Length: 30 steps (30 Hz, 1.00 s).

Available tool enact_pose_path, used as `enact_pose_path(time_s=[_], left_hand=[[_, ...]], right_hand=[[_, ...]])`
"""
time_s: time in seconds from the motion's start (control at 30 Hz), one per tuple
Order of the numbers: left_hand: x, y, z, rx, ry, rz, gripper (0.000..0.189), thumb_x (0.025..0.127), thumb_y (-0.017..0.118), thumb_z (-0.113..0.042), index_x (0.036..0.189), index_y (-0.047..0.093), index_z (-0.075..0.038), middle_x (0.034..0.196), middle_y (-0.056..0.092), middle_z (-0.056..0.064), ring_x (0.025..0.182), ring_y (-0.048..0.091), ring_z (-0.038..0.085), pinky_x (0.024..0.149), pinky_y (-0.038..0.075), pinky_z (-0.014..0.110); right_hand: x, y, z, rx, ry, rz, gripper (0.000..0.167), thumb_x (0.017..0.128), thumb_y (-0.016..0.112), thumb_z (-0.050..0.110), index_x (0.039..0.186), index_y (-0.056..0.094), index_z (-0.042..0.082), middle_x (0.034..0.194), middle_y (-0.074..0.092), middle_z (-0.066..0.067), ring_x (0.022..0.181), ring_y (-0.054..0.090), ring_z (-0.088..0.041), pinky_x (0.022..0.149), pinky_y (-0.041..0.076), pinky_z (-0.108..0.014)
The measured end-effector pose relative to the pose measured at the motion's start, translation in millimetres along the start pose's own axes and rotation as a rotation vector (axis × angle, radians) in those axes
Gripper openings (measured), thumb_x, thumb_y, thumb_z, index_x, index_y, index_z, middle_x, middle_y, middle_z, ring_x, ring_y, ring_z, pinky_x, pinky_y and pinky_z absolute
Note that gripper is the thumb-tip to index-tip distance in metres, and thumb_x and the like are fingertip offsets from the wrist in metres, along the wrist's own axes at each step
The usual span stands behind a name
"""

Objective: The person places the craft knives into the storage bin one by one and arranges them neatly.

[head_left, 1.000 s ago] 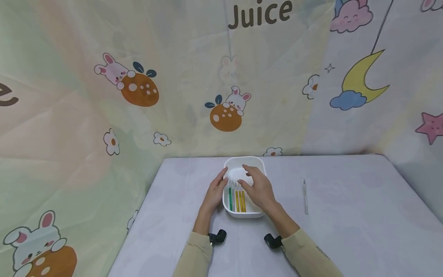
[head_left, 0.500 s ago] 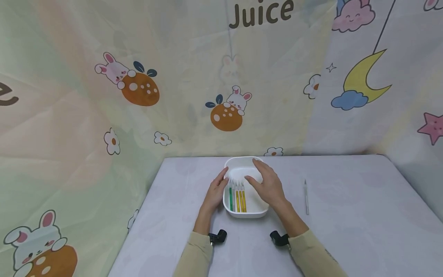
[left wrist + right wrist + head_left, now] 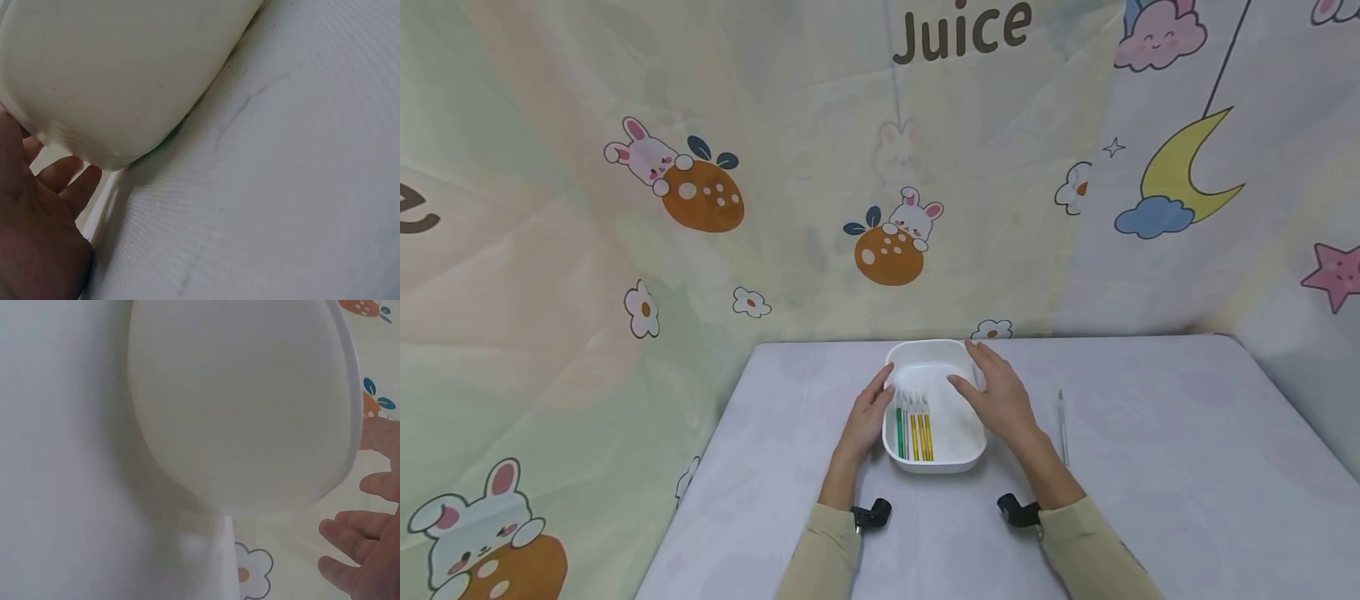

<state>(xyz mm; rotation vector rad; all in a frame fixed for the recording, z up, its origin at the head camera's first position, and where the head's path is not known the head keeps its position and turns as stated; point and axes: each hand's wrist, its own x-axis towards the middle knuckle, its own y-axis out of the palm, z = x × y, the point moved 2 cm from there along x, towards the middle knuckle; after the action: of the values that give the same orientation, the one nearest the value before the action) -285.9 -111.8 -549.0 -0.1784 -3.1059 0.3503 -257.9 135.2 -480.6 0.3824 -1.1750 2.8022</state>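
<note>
A white rectangular plastic tray (image 3: 936, 450) stands on the table near its far edge. In its left half several slim pen-like sticks (image 3: 916, 437), green, grey and yellow with pale clear ends, lie side by side. My left hand (image 3: 863, 421) rests against the tray's left side, thumb at the rim; the left wrist view shows its fingers (image 3: 81, 187) beside the outer wall. Over the tray's right rim is my right hand (image 3: 1003, 404), fingers spread, holding nothing. Its thumb reaches above the inside. In the right wrist view the lower fingers (image 3: 344, 537) are apart from the wall.
A single slim clear pen-like stick (image 3: 1063, 425) lies on the table to the right of the tray, just beyond my right forearm. A pale cloth covers the table (image 3: 1180, 467). Behind it hangs a printed curtain (image 3: 805, 167) with rabbits, flowers and a moon.
My right hand has moved rightward from above the sticks to the tray's right rim, uncovering more of the inside. My left hand and the tray stay in place.
</note>
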Motion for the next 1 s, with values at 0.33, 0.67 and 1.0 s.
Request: enact_pose_path(time_s=[0.33,0.67,1.0], left_hand=[[-0.1,0.9,-1.3,-0.010,0.002,0.002,0.047,0.109,0.049,-0.039,0.156,0.045,-0.043,0.166,0.036,-0.017,0.158,0.027,0.011,0.131,0.021,0.047],[-0.3,0.6,-1.7,-0.002,0.000,0.001,0.048,0.110,0.048,-0.038,0.158,0.044,-0.039,0.166,0.036,-0.017,0.158,0.027,0.011,0.131,0.021,0.047],[-0.1,0.5,-1.0,-0.011,0.000,0.000,0.048,0.109,0.049,-0.038,0.157,0.045,-0.040,0.165,0.037,-0.018,0.158,0.027,0.010,0.131,0.020,0.047]], right_hand=[[0.6,-8,-9,-0.008,0.040,0.005,0.075,0.101,0.066,0.044,0.162,0.037,0.013,0.167,0.035,-0.020,0.154,0.033,-0.043,0.123,0.030,-0.065],[1.5,-13,-18,-0.032,0.068,-0.004,0.074,0.101,0.065,0.043,0.163,0.036,0.013,0.168,0.033,-0.021,0.154,0.031,-0.045,0.121,0.029,-0.068],[0.9,-23,-26,-0.031,0.084,-0.018,0.074,0.102,0.066,0.043,0.164,0.035,0.017,0.167,0.034,-0.021,0.154,0.032,-0.046,0.120,0.030,-0.070]])
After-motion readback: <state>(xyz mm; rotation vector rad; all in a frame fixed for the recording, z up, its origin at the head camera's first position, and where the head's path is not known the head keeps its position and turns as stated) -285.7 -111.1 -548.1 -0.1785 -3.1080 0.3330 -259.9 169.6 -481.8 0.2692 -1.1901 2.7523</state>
